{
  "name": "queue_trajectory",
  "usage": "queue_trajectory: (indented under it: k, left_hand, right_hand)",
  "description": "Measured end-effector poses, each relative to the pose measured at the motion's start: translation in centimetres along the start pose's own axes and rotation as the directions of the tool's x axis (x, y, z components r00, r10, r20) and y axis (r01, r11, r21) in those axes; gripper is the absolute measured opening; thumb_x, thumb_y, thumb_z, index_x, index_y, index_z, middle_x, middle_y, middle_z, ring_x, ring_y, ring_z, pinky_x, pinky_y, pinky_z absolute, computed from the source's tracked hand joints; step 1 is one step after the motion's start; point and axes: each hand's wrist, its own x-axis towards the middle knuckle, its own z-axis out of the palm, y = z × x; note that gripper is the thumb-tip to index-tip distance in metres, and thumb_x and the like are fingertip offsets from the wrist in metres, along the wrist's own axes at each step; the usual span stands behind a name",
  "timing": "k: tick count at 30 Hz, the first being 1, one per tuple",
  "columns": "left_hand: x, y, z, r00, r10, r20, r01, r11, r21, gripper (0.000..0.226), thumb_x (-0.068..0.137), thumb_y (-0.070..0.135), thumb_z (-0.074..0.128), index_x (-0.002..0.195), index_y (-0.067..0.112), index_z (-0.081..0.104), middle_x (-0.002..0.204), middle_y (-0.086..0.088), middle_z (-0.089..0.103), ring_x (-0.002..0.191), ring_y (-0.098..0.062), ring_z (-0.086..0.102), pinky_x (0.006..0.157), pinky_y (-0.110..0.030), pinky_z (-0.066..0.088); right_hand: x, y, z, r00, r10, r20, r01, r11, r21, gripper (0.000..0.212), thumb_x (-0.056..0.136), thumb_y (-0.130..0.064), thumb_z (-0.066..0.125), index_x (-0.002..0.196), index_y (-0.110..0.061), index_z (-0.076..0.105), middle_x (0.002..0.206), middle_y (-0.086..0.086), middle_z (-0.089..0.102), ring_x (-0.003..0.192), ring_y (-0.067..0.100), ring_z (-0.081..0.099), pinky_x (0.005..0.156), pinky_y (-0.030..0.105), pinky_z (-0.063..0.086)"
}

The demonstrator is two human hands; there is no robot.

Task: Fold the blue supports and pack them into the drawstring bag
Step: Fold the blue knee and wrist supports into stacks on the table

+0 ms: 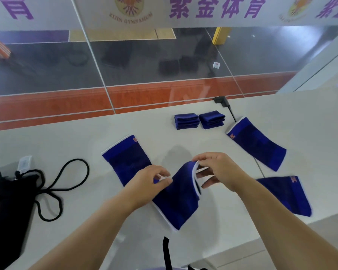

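While two folded stacks (pixel 199 120) wait at twelve o'clock on the table (pixel 66 137), both hands pinch one blue support (pixel 176 199): left hand (pixel 150 180) apparently on its edge, right hand (pixel 219 170) at the white cuff. Three supports remain flat; the drawstring bag (pixel 6 207) lies unpacked at nine o'clock.

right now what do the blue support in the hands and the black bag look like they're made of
Blue support, held by the left hand and right hand: looks like stretchy knit fabric, matte, with white edging; it bends softly. Drawstring bag: probably thin synthetic cloth, faint sheen, slumped in folds, with a round black cord.
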Motion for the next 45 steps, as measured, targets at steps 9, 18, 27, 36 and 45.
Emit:
queue_trajectory:
  k: [9,18,27,36,45]
  left_hand:
    - [-1.2,3.5,-0.4,0.975,0.057,0.216,0.045,0.898,-0.438,0.035,0.076,0.061,0.048,0.103,0.042,0.062,0.106,0.013,0.069,0.104,-0.009,0.064,0.098,-0.038,0.048]
    - [-1.5,4.9,-1.0,0.997,0.075,0.001,-0.069,0.929,-0.363,0.03,0.089,0.017,0.061,0.113,0.035,0.059,0.104,0.014,0.071,0.098,-0.004,0.067,0.09,-0.03,0.055]
    - [-0.9,2.7,-2.6,0.963,-0.15,-0.226,-0.03,0.77,-0.638,0.027,0.094,0.01,0.053,0.104,0.032,0.065,0.105,0.005,0.073,0.098,-0.018,0.069,0.089,-0.049,0.054]
    - [-1.6,-2.1,-3.5,0.944,-0.328,-0.016,0.23,0.694,-0.682,0.042,0.086,0.002,0.062,0.113,0.032,0.052,0.105,0.003,0.07,0.086,-0.017,0.072,0.059,-0.043,0.059]
    - [0.7,-5.1,-5.5,0.88,-0.448,-0.16,0.155,0.59,-0.793,0.053,0.083,-0.012,0.058,0.106,0.036,0.051,0.107,-0.009,0.061,0.093,-0.028,0.065,0.052,-0.034,0.056]
  right_hand:
    - [-0.6,-1.4,-0.2,0.911,-0.371,-0.179,0.214,0.798,-0.564,0.011,0.08,-0.033,0.073,0.084,-0.024,0.068,0.079,-0.01,0.061,0.073,0.006,0.056,0.062,0.017,0.039]
    - [-1.3,-4.4,0.0,0.889,-0.402,-0.218,0.289,0.863,-0.413,0.025,0.09,-0.037,0.06,0.076,-0.016,0.057,0.074,-0.003,0.061,0.071,0.012,0.056,0.063,0.024,0.045]
    - [0.7,-4.0,1.0,0.984,-0.162,0.078,0.156,0.984,0.081,0.032,0.086,-0.011,0.068,0.115,-0.013,0.055,0.101,0.007,0.072,0.086,0.021,0.073,0.071,0.037,0.061]
    - [5.1,-3.0,5.8,0.967,-0.133,0.216,0.178,0.962,-0.205,0.035,0.089,0.001,0.055,0.112,-0.026,0.054,0.102,0.011,0.063,0.081,0.018,0.066,0.057,0.029,0.057]
    - [11.7,-4.8,9.6,0.952,-0.156,0.265,0.224,0.943,-0.248,0.039,0.093,0.001,0.049,0.121,-0.025,0.055,0.098,0.003,0.059,0.082,0.02,0.065,0.054,0.026,0.055]
